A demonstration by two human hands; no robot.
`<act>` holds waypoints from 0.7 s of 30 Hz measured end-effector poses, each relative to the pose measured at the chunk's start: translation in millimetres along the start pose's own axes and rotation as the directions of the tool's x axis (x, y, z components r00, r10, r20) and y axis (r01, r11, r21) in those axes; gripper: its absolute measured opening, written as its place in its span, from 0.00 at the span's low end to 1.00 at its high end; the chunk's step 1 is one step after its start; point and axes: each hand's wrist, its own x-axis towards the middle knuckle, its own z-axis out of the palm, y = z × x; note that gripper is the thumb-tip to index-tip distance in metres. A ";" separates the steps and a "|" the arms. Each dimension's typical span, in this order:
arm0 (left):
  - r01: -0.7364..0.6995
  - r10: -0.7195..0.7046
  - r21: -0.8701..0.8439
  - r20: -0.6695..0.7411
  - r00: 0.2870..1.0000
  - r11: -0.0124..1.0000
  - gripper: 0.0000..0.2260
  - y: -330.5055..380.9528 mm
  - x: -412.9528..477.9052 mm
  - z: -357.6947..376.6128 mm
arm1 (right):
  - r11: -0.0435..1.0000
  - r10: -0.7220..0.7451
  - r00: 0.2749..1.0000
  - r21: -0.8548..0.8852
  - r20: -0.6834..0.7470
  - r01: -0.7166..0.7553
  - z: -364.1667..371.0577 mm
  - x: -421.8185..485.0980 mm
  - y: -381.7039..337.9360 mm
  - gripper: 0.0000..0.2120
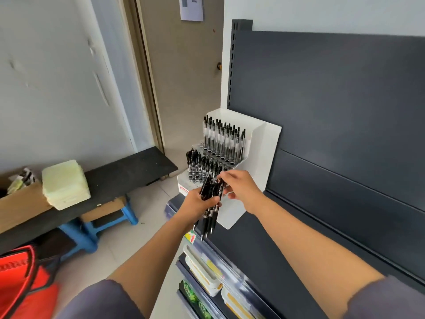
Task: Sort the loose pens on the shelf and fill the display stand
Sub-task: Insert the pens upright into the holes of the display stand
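Note:
A white tiered display stand [264,143] sits at the left end of the dark shelf [264,249]. Its upper tier holds several clear-barrelled black pens [223,139]; the lower tier holds several darker black pens [197,162]. My left hand [195,201] grips a bundle of black pens [210,208], tips pointing down, just in front of the stand. My right hand [239,185] pinches the top of one pen in that bundle with thumb and forefinger.
The dark back panel [333,100] rises behind the shelf. Lower shelves with packaged goods [207,272] lie below. At left, a black board [119,178] rests on blue stools [92,229], carrying a pale stack [65,184] and a cardboard box [20,199]. A red bag [25,282] sits lower left.

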 end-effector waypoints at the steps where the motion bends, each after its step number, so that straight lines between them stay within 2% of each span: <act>1: -0.003 0.003 0.005 -0.013 1.000 1.000 0.04 0.5 4.7 -5.0 | 1.000 -0.012 1.000 0.011 0.002 0.012 2.2 6.3 -3.0 0.10; 3: -0.003 0.004 0.016 -0.042 0.999 1.000 0.05 0.6 13.3 -17.5 | 0.998 -0.060 0.998 -0.007 0.018 0.060 7.4 17.8 -8.2 0.10; 7: -0.017 0.019 0.020 -0.085 0.996 1.000 0.05 -1.2 33.2 -40.8 | 0.983 -0.156 0.987 -0.096 0.026 0.158 23.5 41.3 -20.0 0.02; 9: -0.032 0.038 0.042 -0.151 0.988 0.999 0.04 -1.7 49.1 -53.5 | 0.955 -0.228 0.973 -0.202 -0.028 0.218 33.1 56.0 -27.6 0.05; 12: -0.072 0.065 -0.020 -0.242 0.968 0.997 0.03 -2.9 75.1 -73.2 | 0.852 -0.395 0.905 -0.433 -0.159 0.295 43.9 77.3 -37.3 0.07; 16: -0.072 0.067 -0.045 -0.107 0.992 0.996 0.02 -8.6 105.8 -100.4 | 0.694 -0.503 0.828 -0.686 -0.246 0.218 63.9 98.1 -33.6 0.08; 21: -0.075 0.083 -0.083 0.094 0.992 0.994 0.01 -17.5 131.9 -123.5 | 0.732 -0.444 0.803 -0.678 -0.397 0.069 81.9 104.4 -20.6 0.09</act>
